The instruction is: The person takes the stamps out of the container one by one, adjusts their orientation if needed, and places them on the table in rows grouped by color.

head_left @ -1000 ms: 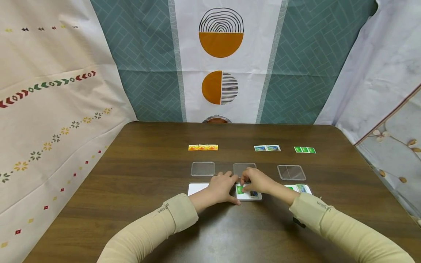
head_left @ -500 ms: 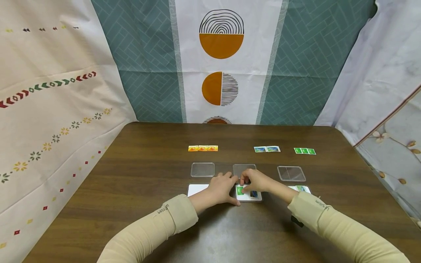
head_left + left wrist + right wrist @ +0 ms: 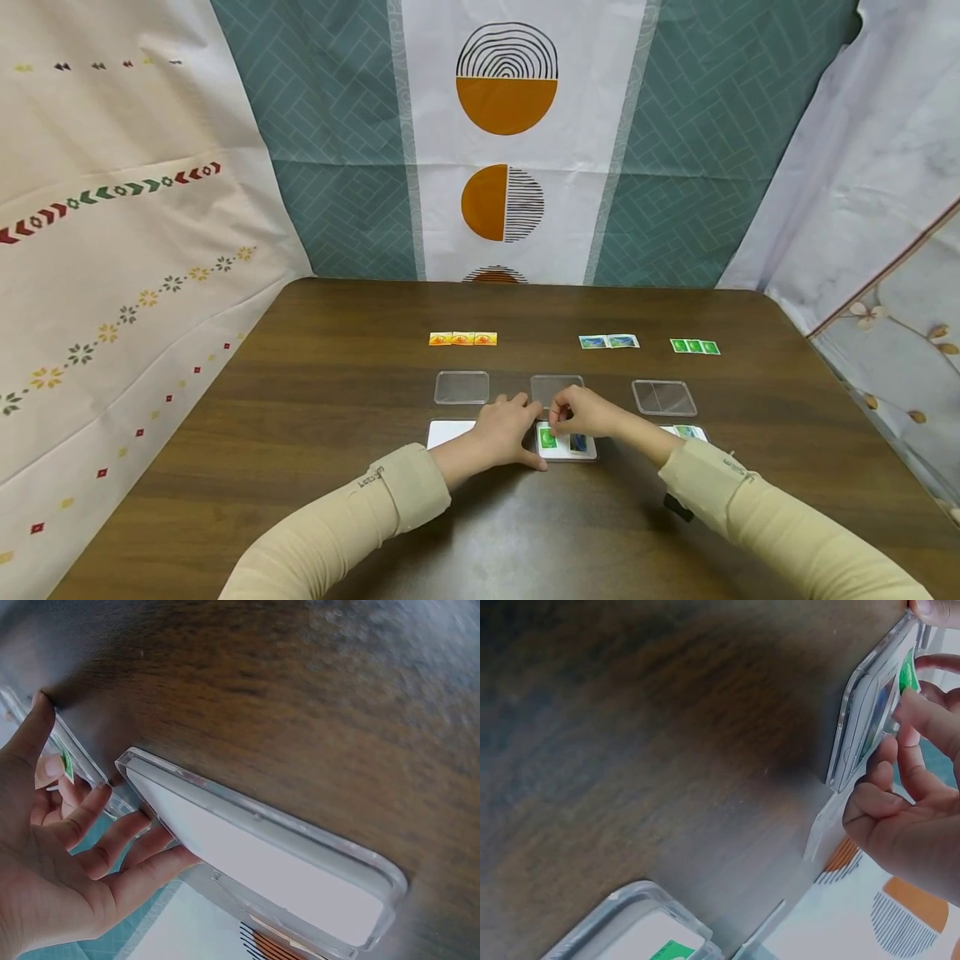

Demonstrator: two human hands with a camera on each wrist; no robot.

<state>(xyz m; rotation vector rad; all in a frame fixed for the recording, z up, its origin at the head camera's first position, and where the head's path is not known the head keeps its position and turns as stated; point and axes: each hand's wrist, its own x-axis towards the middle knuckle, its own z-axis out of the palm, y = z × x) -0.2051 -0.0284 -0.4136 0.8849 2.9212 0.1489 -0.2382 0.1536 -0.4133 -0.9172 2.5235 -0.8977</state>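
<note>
A clear plastic case (image 3: 568, 456) with a white insert lies between my hands. My left hand (image 3: 504, 427) holds its left end, thumb at the near corner and index finger at the far one; the other fingers spread toward the left case. With thumb and fingertips my right hand (image 3: 583, 412) pinches a green stamp-like paper (image 3: 548, 437) by its far edge. In the right wrist view the green paper (image 3: 907, 673) stands tilted and slightly bent above the insert. A dark blue picture paper (image 3: 578, 442) sits at the insert's right side.
A white-filled case (image 3: 448, 431) lies left, another case (image 3: 691, 432) right, partly behind the right sleeve. Behind are clear lids (image 3: 462, 388), (image 3: 664, 398). Farther back lie orange papers (image 3: 462, 338), blue papers (image 3: 608, 342) and green papers (image 3: 694, 346).
My right fingertips have shifted slightly up toward the green paper's far edge, so more of it shows. My left hand stays in place at the case.
</note>
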